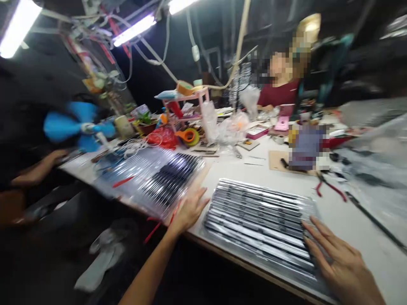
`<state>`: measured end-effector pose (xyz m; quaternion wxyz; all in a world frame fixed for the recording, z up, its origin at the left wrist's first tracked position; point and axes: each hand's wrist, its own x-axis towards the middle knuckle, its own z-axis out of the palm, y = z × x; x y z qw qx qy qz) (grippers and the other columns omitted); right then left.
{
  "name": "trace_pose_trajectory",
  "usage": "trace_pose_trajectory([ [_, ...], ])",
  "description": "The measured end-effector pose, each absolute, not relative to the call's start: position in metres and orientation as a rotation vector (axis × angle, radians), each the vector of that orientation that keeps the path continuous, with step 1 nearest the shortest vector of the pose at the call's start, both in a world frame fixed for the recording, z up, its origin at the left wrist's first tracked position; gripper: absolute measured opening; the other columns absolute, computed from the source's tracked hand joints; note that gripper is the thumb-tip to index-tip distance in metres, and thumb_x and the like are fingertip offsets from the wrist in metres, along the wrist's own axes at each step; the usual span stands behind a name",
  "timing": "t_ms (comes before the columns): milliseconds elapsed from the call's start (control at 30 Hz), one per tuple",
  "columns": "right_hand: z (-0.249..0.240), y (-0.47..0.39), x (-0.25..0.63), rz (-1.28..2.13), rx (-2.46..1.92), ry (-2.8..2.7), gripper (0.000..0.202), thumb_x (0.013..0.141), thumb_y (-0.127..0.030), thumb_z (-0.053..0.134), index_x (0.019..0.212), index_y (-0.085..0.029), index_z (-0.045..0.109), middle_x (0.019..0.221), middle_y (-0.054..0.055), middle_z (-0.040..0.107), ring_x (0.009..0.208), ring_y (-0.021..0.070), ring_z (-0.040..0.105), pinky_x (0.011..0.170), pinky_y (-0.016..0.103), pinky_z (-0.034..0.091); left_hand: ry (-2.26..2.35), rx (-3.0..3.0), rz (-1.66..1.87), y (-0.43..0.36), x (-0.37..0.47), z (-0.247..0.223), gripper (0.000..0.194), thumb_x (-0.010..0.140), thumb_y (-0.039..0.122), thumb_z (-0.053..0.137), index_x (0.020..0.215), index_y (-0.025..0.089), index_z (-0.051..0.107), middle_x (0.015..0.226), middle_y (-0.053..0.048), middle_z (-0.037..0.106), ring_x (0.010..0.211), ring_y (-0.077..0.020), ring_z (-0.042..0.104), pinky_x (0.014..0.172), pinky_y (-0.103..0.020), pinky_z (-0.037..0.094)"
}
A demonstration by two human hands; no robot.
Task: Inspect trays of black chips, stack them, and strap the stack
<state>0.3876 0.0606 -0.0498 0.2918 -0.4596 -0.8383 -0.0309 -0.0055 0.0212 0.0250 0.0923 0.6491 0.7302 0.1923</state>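
Observation:
A clear plastic tray (pixel 257 228) with rows of dark strips lies in front of me on the white table. My right hand (pixel 337 258) rests on its right edge, fingers stretched out and slightly apart. Between this tray and a second one, my left hand (pixel 190 210) is held open near the table's front edge, with its fingers spread. Whether the left fingertips touch the near tray I cannot tell. The second clear tray (pixel 127 169), with dark strips (pixel 173 178) on its right part, lies to the left. A slim red thing (pixel 123 182) is on it.
Red-handled pliers (pixel 330 188) and a long dark rod (pixel 375 220) lie at the right, by clear plastic sheeting (pixel 381 161). Orange tape (pixel 190 136) and a pink rack (pixel 187 110) stand behind. A blue fan (pixel 79 126) is at the left. A person in dark red (pixel 280 93) sits opposite.

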Motion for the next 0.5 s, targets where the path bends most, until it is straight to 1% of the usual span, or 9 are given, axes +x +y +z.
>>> trace_pose_trajectory([
  [33,-0.048,0.060,0.383,-0.164,-1.243,-2.222,0.044,0.093,-0.036,0.034,0.131,-0.020,0.049,0.134,0.011,0.052,0.117,0.0302,0.053,0.086,0.047,0.047,2.097,1.951,0.581,0.030,0.005,0.020,0.043,0.091,0.034,0.038,0.129,0.017,0.051,0.131,-0.007,0.055,0.122,-0.0169,0.050,0.104,-0.032,0.038],
  [100,-0.043,0.055,0.375,-0.326,-1.269,-2.212,0.040,0.093,-0.032,0.036,0.125,-0.017,0.054,0.132,0.011,0.053,0.115,0.0283,0.054,0.084,0.043,0.048,2.052,1.973,0.581,0.044,0.018,0.011,0.042,0.092,0.029,0.033,0.126,0.014,0.054,0.126,-0.008,0.059,0.116,-0.0165,0.055,0.101,-0.031,0.041],
  [200,-0.035,0.029,0.369,-0.429,-1.297,-2.218,0.037,0.092,-0.022,0.037,0.123,-0.013,0.056,0.134,0.014,0.051,0.116,0.0281,0.053,0.087,0.042,0.045,2.056,2.006,0.525,0.056,0.020,0.005,0.043,0.091,0.026,0.031,0.121,0.012,0.058,0.121,-0.011,0.062,0.112,-0.0201,0.058,0.099,-0.036,0.043],
  [267,-0.032,0.001,0.369,-0.399,-1.300,-2.214,0.038,0.091,-0.020,0.040,0.126,-0.015,0.053,0.137,0.012,0.048,0.118,0.0270,0.051,0.089,0.041,0.043,2.044,2.055,0.481,0.062,0.019,0.006,0.042,0.090,0.027,0.031,0.120,0.015,0.059,0.120,-0.010,0.063,0.112,-0.0218,0.058,0.100,-0.039,0.043],
  [333,-0.032,-0.030,0.374,-0.278,-1.328,-2.164,0.039,0.091,-0.023,0.044,0.129,-0.022,0.050,0.138,0.007,0.048,0.119,0.0248,0.051,0.089,0.039,0.044,1.999,2.113,0.487,0.065,0.022,0.006,0.042,0.090,0.029,0.032,0.119,0.017,0.059,0.121,-0.008,0.063,0.114,-0.0220,0.057,0.103,-0.040,0.040],
  [400,-0.034,-0.060,0.382,-0.068,-1.477,-1.972,0.042,0.090,-0.030,0.048,0.132,-0.030,0.046,0.138,0.004,0.047,0.119,0.0248,0.050,0.089,0.040,0.045,1.915,2.174,0.533,0.067,0.035,0.005,0.042,0.090,0.031,0.032,0.118,0.019,0.060,0.122,-0.006,0.062,0.117,-0.0219,0.055,0.105,-0.041,0.038],
  [467,-0.036,-0.086,0.392,0.207,-1.680,-1.592,0.050,0.088,-0.040,0.052,0.135,-0.033,0.041,0.137,0.006,0.046,0.115,0.0265,0.052,0.089,0.042,0.047,1.815,2.222,0.575,0.068,0.055,0.003,0.041,0.088,0.034,0.033,0.114,0.020,0.062,0.121,-0.005,0.063,0.117,-0.0230,0.055,0.106,-0.043,0.037],
  [500,-0.036,-0.098,0.397,0.383,-1.747,-1.365,0.056,0.086,-0.045,0.055,0.137,-0.031,0.038,0.132,0.008,0.049,0.109,0.0265,0.056,0.086,0.042,0.049,1.772,2.234,0.589,0.069,0.065,0.001,0.041,0.087,0.036,0.034,0.112,0.021,0.063,0.120,-0.004,0.063,0.117,-0.0236,0.055,0.106,-0.044,0.037],
])
